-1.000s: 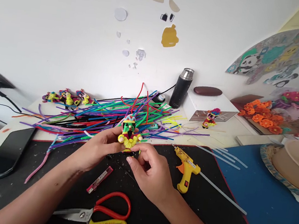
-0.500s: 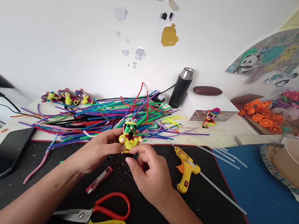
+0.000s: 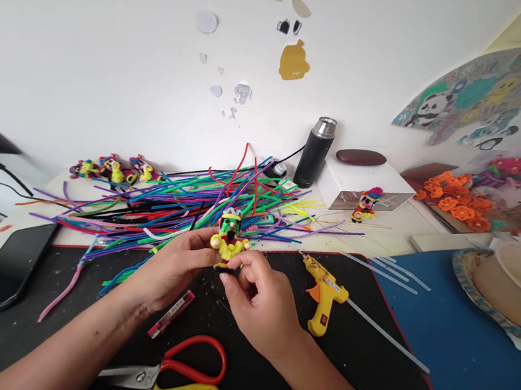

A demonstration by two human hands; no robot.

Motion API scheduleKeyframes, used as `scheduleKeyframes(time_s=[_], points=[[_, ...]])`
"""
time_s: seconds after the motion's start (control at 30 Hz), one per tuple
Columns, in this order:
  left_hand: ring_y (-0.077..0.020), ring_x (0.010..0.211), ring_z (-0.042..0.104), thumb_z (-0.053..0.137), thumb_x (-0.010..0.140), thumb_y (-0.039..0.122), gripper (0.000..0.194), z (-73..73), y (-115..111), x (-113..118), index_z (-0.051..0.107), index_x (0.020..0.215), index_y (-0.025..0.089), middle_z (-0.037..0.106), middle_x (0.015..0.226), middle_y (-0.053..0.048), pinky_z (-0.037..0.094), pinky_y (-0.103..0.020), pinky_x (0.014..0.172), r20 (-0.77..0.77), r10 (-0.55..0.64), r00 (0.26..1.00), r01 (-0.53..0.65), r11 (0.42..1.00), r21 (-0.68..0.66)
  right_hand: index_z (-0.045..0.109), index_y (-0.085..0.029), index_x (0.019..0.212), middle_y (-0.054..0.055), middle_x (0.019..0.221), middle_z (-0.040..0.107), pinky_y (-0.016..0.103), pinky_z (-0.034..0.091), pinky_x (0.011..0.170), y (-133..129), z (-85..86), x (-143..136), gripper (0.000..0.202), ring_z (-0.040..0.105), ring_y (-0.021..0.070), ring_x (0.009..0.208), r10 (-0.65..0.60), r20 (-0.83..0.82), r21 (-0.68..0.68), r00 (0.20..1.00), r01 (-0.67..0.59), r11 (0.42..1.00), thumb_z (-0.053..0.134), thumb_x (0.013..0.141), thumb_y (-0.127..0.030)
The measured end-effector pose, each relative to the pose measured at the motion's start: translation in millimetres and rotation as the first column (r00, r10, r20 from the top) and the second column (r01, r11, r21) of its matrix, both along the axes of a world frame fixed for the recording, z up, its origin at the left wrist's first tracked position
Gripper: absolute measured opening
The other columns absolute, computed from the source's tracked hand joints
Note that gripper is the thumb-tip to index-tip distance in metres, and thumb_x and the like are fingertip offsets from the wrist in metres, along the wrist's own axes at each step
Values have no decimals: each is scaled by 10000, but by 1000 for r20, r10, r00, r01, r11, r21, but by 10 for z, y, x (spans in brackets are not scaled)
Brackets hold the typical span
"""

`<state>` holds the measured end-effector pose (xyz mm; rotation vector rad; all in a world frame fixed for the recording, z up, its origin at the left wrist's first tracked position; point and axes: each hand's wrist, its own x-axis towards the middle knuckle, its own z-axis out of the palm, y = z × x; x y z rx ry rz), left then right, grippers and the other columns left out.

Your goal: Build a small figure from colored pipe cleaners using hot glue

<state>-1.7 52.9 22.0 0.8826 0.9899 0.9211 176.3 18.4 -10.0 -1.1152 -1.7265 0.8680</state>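
Note:
A small pipe-cleaner figurine (image 3: 230,242) with a green face, black beard and yellow ruffles is held upright between both hands. My left hand (image 3: 182,261) grips it from the left side, thumb across its body. My right hand (image 3: 260,300) pinches at its lower front, near the dark feet, which the fingers partly cover. Below them on the black mat (image 3: 264,387) lie a small red-and-white box (image 3: 172,314) and scissors (image 3: 170,372) with red and yellow handles. To the right of my right hand rests a yellow hot glue gun (image 3: 324,293) with a glue stick in it.
Behind is a pile of colourful pipe cleaners (image 3: 184,194). Several finished figurines (image 3: 117,170) lie left; another figurine (image 3: 367,204) stands by a white box (image 3: 363,180). A black thermos (image 3: 314,154), phone (image 3: 8,270), loose glue sticks (image 3: 394,273) and a bowl (image 3: 511,292) surround the mat.
The figurine has shifted slightly right and stands a bit straighter, with my left hand moving along. My right hand keeps nearly the same place and pinch.

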Motion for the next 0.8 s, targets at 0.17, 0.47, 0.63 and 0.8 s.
scheduleKeyframes(time_s=[0.17, 0.47, 0.63, 0.8], points=[[-186, 745, 648, 850, 650, 209, 232, -21, -3, -2, 787, 869, 165, 784, 883, -65, 486, -267, 709, -6, 17, 1000, -17, 1000, -24, 648, -231, 987, -95, 566, 462, 227, 332, 512, 4, -13, -8, 52, 438, 103, 458, -11, -2, -2, 1000, 11, 1000, 640, 939, -251], [-180, 774, 656, 879, 661, 206, 240, -10, -21, 3, 787, 881, 178, 775, 897, -54, 524, -255, 727, 51, 23, 998, -21, 999, -42, 643, -226, 1037, -94, 571, 482, 225, 343, 518, -18, 1, -12, 94, 469, 104, 461, 0, -25, 3, 1000, 0, 1000, 639, 945, -250], [-196, 813, 695, 899, 687, 220, 252, -18, -2, -30, 785, 909, 185, 790, 919, -60, 538, -264, 772, 87, 16, 996, -16, 1000, 1, 644, -227, 1035, -96, 561, 477, 227, 352, 517, -12, 15, -20, 91, 469, 108, 462, -18, -37, 18, 999, 18, 1000, 628, 948, -245], [-255, 919, 746, 911, 701, 228, 280, -51, 19, -82, 796, 953, 194, 813, 970, -81, 560, -319, 861, 125, 49, 991, -55, 997, 45, 629, -217, 1050, -97, 563, 465, 233, 359, 516, 5, 36, -18, 116, 465, 115, 477, -43, -115, -31, 992, 40, 999, 621, 943, -260]])
